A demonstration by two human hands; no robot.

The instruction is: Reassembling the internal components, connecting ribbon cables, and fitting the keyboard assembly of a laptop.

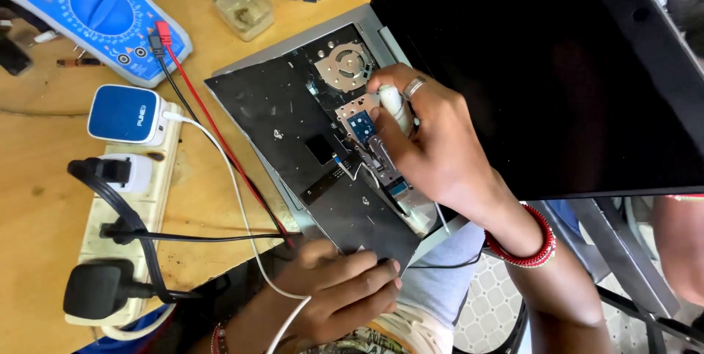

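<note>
Power strip (158, 200) w/ black plugs far left on wooden bench (213, 193); blue multimeter (95, 9) above; left hand (341, 288) bottom centre, fingers pressed flat on near edge of opened laptop base (293, 127); right hand (433, 141) closed round white tool (394, 105), tip at small circuit board (361, 127) below fan (343, 64); dark laptop lid (557, 68) at right.

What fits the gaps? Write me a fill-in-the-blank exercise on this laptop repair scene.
1. The right hand holds a small white tool against the opened ____.
2. The left hand steadies the laptop's near ____.
3. The multimeter at the top left has a ____ body.
4. The right wrist wears a ____ beaded bracelet.

Missing words: laptop; edge; blue; red
</note>
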